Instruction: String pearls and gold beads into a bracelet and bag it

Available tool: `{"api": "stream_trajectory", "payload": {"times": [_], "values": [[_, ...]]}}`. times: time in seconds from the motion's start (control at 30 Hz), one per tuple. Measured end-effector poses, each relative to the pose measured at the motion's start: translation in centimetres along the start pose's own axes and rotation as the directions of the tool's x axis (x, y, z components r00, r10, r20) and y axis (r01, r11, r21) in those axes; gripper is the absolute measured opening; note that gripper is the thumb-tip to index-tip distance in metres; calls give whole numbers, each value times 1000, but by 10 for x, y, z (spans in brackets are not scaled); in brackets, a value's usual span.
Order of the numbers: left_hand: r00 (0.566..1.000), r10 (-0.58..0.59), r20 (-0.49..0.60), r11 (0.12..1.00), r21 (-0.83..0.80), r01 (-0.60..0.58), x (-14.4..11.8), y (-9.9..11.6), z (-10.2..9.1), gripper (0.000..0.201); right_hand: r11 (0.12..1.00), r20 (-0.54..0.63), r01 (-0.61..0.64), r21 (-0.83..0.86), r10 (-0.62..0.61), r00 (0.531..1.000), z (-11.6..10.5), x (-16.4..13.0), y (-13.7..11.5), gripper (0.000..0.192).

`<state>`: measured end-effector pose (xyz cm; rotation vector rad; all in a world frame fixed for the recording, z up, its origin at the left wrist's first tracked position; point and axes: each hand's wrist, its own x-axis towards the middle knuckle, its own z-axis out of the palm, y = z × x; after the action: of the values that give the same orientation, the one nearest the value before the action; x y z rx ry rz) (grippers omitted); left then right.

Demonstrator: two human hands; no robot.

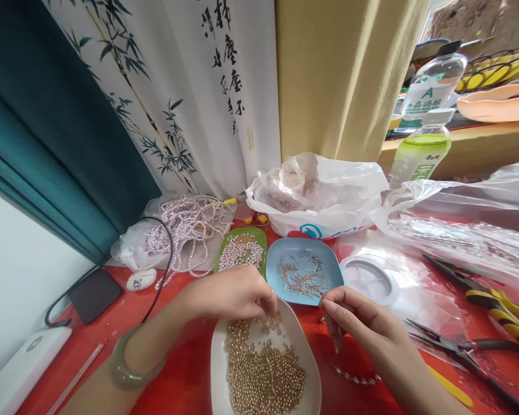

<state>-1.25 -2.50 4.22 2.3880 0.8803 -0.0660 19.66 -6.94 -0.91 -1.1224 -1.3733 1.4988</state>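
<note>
My left hand point(231, 294) reaches over the white dish point(313, 374), fingertips pinched down among the small gold beads point(262, 369). My right hand point(354, 323) hovers just right of the dish with thumb and forefinger pinched on a thin metal pin near the blue tray point(333, 271) of pins. A short strand of strung beads point(357, 378) lies on the red table under my right wrist. The green tray point(259, 233) behind holds white pearls.
Pearl strands point(185, 230) lie on a plastic bag at back left. A white plastic bag point(315, 196), clear bags and two bottles point(424, 150) stand behind. Pliers point(497, 302) and a second pair point(454, 346) lie at right. A phone point(95, 294) and cable lie at left.
</note>
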Motion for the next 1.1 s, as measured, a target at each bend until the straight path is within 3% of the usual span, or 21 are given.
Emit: {"api": "stream_trajectory", "payload": {"times": [0.23,0.47,0.57,0.63,0.7,0.87,1.1], "values": [[1000,3,12,974,228,-6,3,9,14,18,999,-26,-10,-31,9,1000,1,-3,-3,27],[1000,12,15,986,165,-14,1,5,4,18,1000,-25,-10,26,11,1000,2,-2,-1,25],[983,-78,-166,977,182,109,-6,-4,-9,20,999,-23,-32,14,32,999,3,-3,-2,26],[944,-150,-293,957,198,213,-9,-8,-14,25,999,-28,-37,-6,37,999,3,-4,-3,26],[927,-159,-340,959,170,227,-10,-8,-15,27,999,-25,-36,-20,35,999,3,-4,-4,26],[992,-18,-128,989,143,37,-2,7,3,21,999,-4,-34,-18,34,999,2,-3,-1,26],[993,16,-116,980,197,8,9,16,27,16,998,24,24,-62,-22,999,-1,0,5,26]]}}
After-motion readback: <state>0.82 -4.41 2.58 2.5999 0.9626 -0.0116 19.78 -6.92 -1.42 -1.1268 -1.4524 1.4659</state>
